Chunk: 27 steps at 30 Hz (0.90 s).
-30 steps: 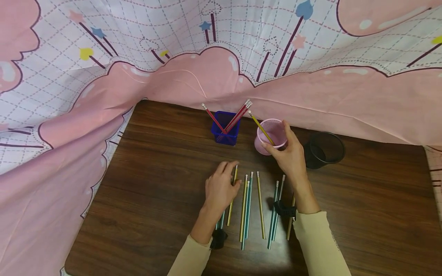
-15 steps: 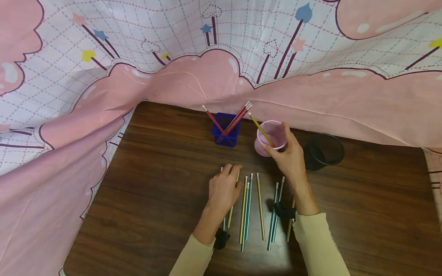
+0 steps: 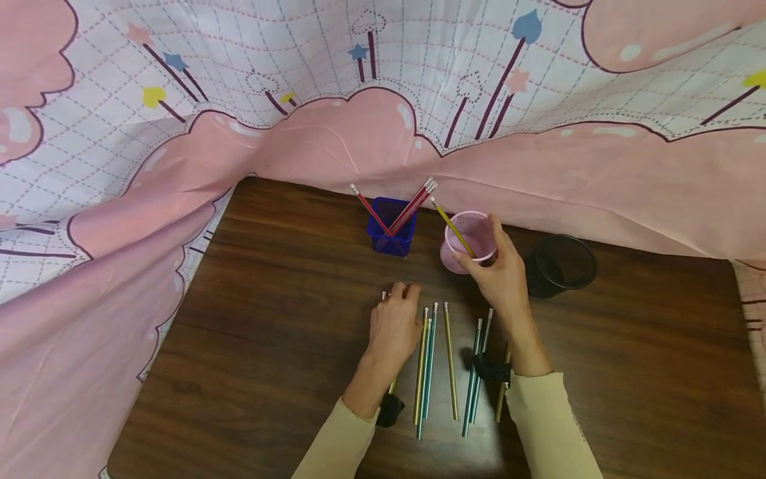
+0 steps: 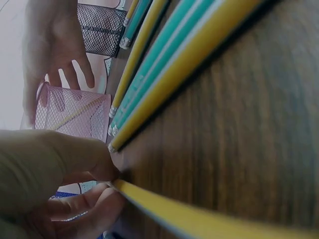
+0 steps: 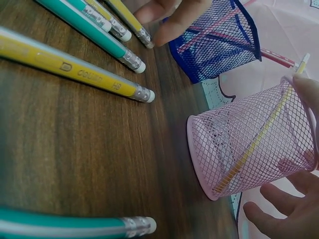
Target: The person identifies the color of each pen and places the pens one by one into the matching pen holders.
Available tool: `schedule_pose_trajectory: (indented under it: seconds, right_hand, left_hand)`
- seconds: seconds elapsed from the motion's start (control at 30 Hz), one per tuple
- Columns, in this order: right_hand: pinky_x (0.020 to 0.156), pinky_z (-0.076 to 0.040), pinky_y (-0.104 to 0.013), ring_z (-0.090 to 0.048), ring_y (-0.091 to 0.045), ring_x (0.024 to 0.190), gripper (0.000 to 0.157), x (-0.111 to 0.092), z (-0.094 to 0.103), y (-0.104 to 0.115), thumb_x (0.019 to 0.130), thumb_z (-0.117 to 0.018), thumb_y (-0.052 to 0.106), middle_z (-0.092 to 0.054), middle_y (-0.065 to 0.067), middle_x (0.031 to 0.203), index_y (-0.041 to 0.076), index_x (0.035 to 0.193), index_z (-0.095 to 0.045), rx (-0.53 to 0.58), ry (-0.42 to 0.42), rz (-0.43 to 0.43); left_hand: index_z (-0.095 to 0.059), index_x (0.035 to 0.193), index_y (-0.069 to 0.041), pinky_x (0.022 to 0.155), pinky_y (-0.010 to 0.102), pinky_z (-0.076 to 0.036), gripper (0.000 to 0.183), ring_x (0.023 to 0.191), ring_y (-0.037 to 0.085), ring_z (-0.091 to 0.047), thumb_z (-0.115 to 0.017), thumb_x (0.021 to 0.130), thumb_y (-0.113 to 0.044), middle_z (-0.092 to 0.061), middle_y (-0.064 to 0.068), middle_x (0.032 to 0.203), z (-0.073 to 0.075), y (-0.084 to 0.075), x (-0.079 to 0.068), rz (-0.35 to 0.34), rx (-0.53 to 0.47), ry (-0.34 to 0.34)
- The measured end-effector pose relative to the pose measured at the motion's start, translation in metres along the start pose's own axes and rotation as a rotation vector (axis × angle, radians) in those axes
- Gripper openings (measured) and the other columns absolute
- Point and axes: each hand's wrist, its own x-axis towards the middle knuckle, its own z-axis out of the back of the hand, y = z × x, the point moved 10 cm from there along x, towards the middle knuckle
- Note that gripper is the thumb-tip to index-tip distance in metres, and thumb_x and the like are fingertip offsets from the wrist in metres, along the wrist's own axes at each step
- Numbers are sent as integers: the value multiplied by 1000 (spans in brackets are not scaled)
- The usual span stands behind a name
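Note:
My left hand [image 3: 395, 326] is low over the table, thumb and fingertips pinching the eraser end of a yellow pencil [image 4: 164, 206]. In the head view most of that pencil is hidden under the hand and wrist. My right hand [image 3: 501, 279] holds the pink mesh pencil cup [image 5: 244, 139] at its rim, thumb on the near side and fingers across the far side. One yellow pencil [image 3: 453, 227] leans inside this cup, eraser up. Right of my left hand lie several loose pencils, among them a yellow pencil [image 3: 451, 359] and a teal pencil [image 3: 471, 386].
A blue square mesh cup [image 3: 391, 245] with red pencils [image 3: 413, 207] stands at the back, left of the pink cup. The black mesh cup [image 3: 541, 273] is to its right. Behind the wooden table [image 3: 251, 299] hangs a patterned pink curtain [image 3: 335, 150].
My left hand has shifted slightly right and its fingers have closed in on the yellow pencil's end. My right hand stays at the pink cup.

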Motion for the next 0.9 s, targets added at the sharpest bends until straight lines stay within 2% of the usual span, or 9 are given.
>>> schedule_pose_trajectory:
  seconds: [0.17, 0.4, 0.63, 0.73, 0.9]
  right_hand:
    - [110, -38, -46, -44, -27, 137, 93, -1, -1, 0, 79, -86, 31, -43, -8, 153, 12, 155, -35, -2, -8, 6]
    - [109, -39, -45, -44, -26, 137, 95, 0, 0, 1, 78, -87, 32, -42, -8, 153, 11, 155, -35, -3, -10, 6]
    - [109, -39, -45, -44, -27, 137, 95, 0, 1, 1, 78, -87, 32, -43, -8, 153, 13, 155, -35, 1, -7, 8]
    - [109, -40, -45, -45, -27, 136, 95, 0, 0, 0, 78, -86, 33, -43, -8, 153, 13, 155, -34, 3, -4, 4]
    - [108, -40, -46, -46, -29, 135, 95, 0, 0, -1, 78, -86, 35, -43, -8, 153, 13, 155, -34, -9, -1, 2]
  left_hand:
    - [-64, 118, -16, 53, 41, -54, 51, 74, 30, -69, -78, 70, -4, -62, 9, 107, -6, 2, 0, 31, -10, 32]
    - [-67, 116, -21, 56, 41, -53, 50, 73, 31, -68, -76, 70, -3, -64, 11, 109, -9, 5, 6, 74, -90, 93]
    - [-67, 120, -22, 71, 46, -55, 54, 88, 33, -68, -78, 69, -6, -63, 10, 113, -9, 13, 9, 112, -198, 140]
    - [-68, 118, -20, 72, 44, -55, 52, 88, 28, -67, -77, 70, -4, -66, 8, 107, -5, 14, 12, 98, -252, 132]
    - [-63, 121, -15, 66, 35, -56, 55, 78, 15, -67, -74, 71, 3, -71, 6, 100, 9, 11, 20, 63, -376, 88]
